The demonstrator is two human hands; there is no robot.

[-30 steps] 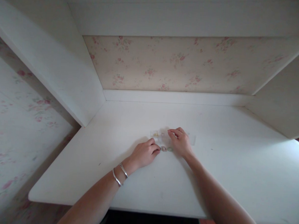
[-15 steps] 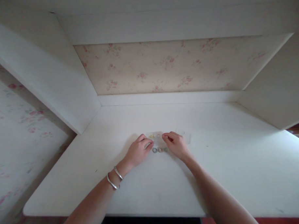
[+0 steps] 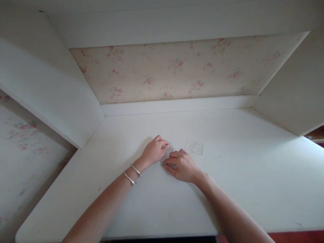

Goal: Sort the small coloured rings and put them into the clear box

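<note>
I see a small clear plastic box (image 3: 169, 150) lying flat on the white worktop (image 3: 229, 173), mostly covered by my two hands. What is in it I cannot make out; only a pale glint of its near corner shows between the fingers. A separate clear lid-like piece (image 3: 194, 146) lies flat on the worktop just beside the box, on its right, apart from both hands.

My left hand (image 3: 153, 152) rests on the worktop with its fingers curled, the tips pinching the left end of the box. Two silver bangles (image 3: 132, 173) sit on that wrist. My right hand (image 3: 182, 166) lies knuckles-up just in front of the box, fingers bent under; whether it grips something small beneath them I cannot tell. A faint hint of a small ring-like thing shows at its fingertips, too blurred to name.

Behind the worktop stands a floral back panel (image 3: 179, 70), with white side walls to left and right and a white shelf overhead. Both forearms are cut off by the lower edge of the view, and the worktop's right end runs out of view.
</note>
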